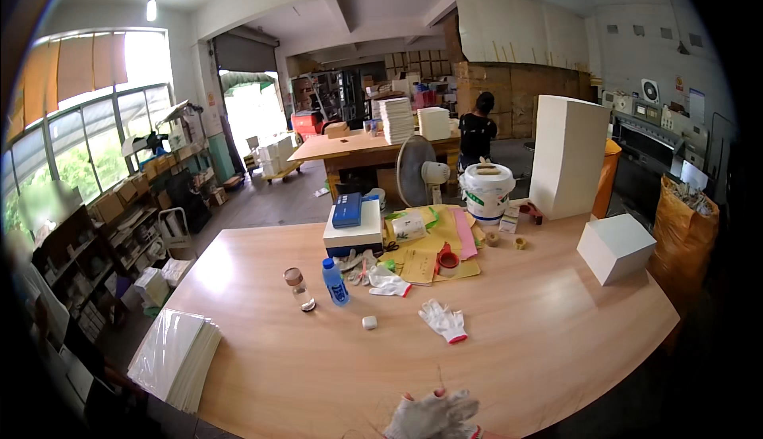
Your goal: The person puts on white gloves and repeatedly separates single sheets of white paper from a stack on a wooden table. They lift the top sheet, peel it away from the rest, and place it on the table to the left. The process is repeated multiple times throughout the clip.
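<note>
At the table's near edge my left hand [409, 419] and my right hand [456, 409] are close together, overlapping, in white knit gloves with red trim. Bare fingertips poke out of the glove fabric. Both hands look closed; whatever is between them cannot be made out. Thin thread-like lines show around them. Farther in on the table, a white glove [443, 321] with a red cuff lies flat. To its left sits a small white case [369, 322]. More white gloves [387, 282] lie beside a blue bottle [335, 282] and a clear bottle with a brown cap [300, 290].
A stack of white sheets [171, 355] lies at the table's left edge. White boxes [616, 248] stand at right. Tape rolls [448, 259], yellow paper [421, 264], a white bucket [486, 193], a fan [416, 171] and a blue box [347, 210] are at the back. Beyond, a person [477, 129] stands.
</note>
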{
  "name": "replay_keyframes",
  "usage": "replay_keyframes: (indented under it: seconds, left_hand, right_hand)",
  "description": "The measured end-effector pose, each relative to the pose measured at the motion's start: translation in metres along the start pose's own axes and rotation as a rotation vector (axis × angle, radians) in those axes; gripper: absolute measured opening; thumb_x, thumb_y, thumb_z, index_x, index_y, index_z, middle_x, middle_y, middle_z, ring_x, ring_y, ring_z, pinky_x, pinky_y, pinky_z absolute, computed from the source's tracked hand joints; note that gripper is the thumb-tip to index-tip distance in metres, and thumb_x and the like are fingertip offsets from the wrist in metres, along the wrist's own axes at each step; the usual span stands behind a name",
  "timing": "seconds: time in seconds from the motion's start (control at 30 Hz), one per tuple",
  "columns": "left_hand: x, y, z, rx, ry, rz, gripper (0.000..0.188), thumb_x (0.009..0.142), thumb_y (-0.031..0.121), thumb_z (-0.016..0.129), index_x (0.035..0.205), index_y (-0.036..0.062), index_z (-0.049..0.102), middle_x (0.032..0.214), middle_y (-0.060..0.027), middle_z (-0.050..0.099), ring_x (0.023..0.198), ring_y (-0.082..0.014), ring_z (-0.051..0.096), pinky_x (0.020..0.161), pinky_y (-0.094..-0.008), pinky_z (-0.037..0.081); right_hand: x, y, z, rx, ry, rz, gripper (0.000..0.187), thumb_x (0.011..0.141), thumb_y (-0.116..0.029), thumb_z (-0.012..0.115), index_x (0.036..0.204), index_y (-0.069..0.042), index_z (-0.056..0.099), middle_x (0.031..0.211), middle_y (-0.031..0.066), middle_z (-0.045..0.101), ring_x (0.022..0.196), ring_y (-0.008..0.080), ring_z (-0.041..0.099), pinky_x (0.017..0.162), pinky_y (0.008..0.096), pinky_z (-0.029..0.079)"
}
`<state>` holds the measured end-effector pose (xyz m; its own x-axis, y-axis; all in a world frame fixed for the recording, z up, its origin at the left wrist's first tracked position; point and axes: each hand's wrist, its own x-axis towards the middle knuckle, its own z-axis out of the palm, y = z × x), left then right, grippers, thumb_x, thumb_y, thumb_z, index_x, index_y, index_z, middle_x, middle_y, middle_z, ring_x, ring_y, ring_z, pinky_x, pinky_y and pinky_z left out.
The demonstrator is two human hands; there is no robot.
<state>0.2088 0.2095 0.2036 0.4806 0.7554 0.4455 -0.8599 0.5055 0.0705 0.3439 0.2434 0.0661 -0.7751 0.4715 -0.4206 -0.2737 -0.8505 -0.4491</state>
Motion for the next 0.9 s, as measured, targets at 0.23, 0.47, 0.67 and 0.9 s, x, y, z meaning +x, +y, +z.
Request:
replay_keyframes:
  seconds: [0.23, 0.47, 0.67, 0.9]
  left_hand:
    - [0.020, -0.036, 0.003, -0.206, -0.091, -0.263, 0.075, 0.087, 0.072, 0.059, 0.132, 0.0119, 0.062, 0.161, -0.0185, 0.034, 0.149, -0.0440, 0.027, 0.123, -0.0591, 0.016]
    - [0.040, -0.104, 0.014, -0.225, -0.141, -0.445, 0.077, 0.086, 0.072, 0.061, 0.132, 0.0109, 0.062, 0.161, -0.0188, 0.033, 0.149, -0.0440, 0.026, 0.124, -0.0582, 0.015]
    - [0.074, -0.218, 0.007, -0.326, 0.072, -0.643, 0.081, 0.082, 0.063, 0.072, 0.138, 0.0070, 0.058, 0.159, -0.0198, 0.034, 0.149, -0.0429, 0.024, 0.124, -0.0533, 0.015]
    - [0.146, -0.366, -0.063, 0.120, 0.224, -0.382, 0.056, 0.092, 0.044, 0.071, 0.127, 0.0027, 0.057, 0.120, -0.0134, 0.062, 0.105, -0.0293, 0.062, 0.095, -0.0441, 0.051]
  right_hand:
    - [-0.036, -0.009, -0.001, -0.084, 0.206, -0.147, 0.037, 0.102, -0.038, 0.059, 0.125, -0.009, 0.062, 0.120, 0.0056, 0.066, 0.113, 0.0268, 0.062, 0.102, 0.0413, 0.049]
    - [-0.104, -0.014, -0.011, -0.320, 0.191, -0.328, 0.037, 0.103, -0.040, 0.057, 0.126, -0.011, 0.061, 0.123, 0.0061, 0.065, 0.117, 0.0261, 0.060, 0.104, 0.0409, 0.047]
    - [-0.216, -0.011, -0.045, -0.778, 0.257, -0.665, 0.038, 0.104, -0.041, 0.055, 0.127, -0.012, 0.060, 0.126, 0.0066, 0.064, 0.121, 0.0254, 0.058, 0.107, 0.0405, 0.046]
    - [-0.381, -0.022, -0.101, -0.837, 0.551, -1.338, 0.038, 0.105, -0.043, 0.052, 0.129, -0.014, 0.060, 0.129, 0.0071, 0.063, 0.126, 0.0247, 0.056, 0.109, 0.0401, 0.044]
